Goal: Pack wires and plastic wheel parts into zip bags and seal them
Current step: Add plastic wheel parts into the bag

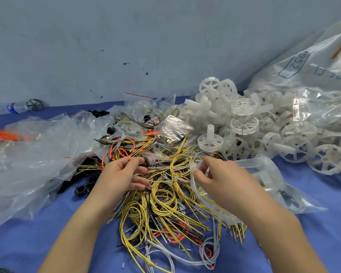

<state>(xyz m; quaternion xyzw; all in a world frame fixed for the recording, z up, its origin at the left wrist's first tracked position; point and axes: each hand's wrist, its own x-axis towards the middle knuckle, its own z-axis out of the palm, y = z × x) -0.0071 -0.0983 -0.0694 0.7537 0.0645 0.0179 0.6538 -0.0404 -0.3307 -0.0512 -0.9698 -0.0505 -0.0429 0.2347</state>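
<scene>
A small dark part is pinched by the left hand [124, 172] over the wire tangle [165, 194]; a zip bag [205, 194] is gripped at its mouth by the right hand [215, 174]; the white wheel parts [244, 123] lie heaped unpacked beyond; most packing is judged undone.

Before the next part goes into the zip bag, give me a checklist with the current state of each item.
1. Zip bag held by right hand: ok.
2. Bag mouth open: cannot tell.
3. Left hand holds a part: ok, it pinches a dark piece.
4. Wires within reach: ok, piled under both hands.
5. Wheels within reach: ok, heaped behind the right hand.
6. Bag already holds wires: cannot tell.
</scene>
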